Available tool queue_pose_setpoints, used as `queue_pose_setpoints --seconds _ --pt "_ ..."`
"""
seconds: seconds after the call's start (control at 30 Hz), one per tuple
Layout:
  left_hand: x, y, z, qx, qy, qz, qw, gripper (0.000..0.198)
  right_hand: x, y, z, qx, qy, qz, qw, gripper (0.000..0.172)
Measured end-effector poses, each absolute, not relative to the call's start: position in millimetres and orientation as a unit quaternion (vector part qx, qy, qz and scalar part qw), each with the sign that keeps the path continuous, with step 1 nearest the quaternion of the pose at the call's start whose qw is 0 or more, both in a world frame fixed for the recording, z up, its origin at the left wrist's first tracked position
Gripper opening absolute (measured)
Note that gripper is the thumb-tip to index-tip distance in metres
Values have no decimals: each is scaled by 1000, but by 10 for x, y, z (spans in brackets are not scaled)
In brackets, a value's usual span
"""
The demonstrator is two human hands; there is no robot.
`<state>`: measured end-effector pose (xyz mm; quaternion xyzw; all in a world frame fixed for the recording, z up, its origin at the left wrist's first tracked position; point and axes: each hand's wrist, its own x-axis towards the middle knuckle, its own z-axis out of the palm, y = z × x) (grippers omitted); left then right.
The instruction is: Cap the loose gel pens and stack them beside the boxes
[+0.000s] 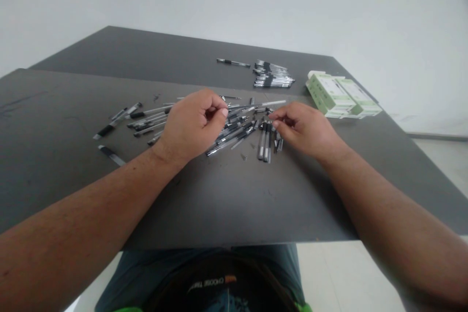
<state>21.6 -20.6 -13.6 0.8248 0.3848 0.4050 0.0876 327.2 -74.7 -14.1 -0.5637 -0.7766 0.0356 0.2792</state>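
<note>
Nearest, a dark printed shirt (pixel 199 272) is seen below the near edge of the matte grey tabletop (pixel 234 204). Slim black-and-clear plastic pen parts (pixel 236 132) are strewn around the left hand (pixel 195 124) and right hand (pixel 307 129), seemingly unassembled; fingertips are drawn close, but whether anything is pinched cannot be told. Far, seemingly finished clear pens (pixel 272 81) are bunched. Open room is left near.

table (pixel 234 204): dark grey | boxes (pixel 331 95): green-and-white | pens (pixel 280 81): clear, black grips (pixel 268 81) | wall (pixel 234 5): whitish
</note>
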Motion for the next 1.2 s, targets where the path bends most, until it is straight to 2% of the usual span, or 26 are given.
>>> queue_pose_setpoints --seconds 0.1,0.17,0.23,0.33,0.47,0.57,0.77,1.0,1.2 --pt "229 -198 -137 833 386 387 84 10 3233 -793 -170 -569 -733 13 373 17" --pt "226 -187 -134 836 387 382 76 12 3235 -844 -135 -569 -684 -44 455 13" --pt "219 -171 -134 844 376 379 57 14 3239 -907 -63 -554 -660 -104 498 13" --pt "218 -168 -141 875 334 348 28 15 3193 -990 40 -509 -723 -164 437 15" --pt "251 -250 -131 904 280 322 9 21 3039 -1009 18 -451 -823 -161 306 18" --pt "274 -329 -108 909 262 325 3 25 2977 -969 -57 -439 -845 -150 264 19" --pt "285 -326 -106 905 319 275 56 27 3158 -879 -77 -489 -813 -122 292 14" --pt "320 -308 -137 932 345 98 53 19 3264 -827 -69 -535 -771 -123 323 14" --pt "347 -358 -90 930 363 51 31 17 3220 -854 -57 -527 -776 -132 321 15"
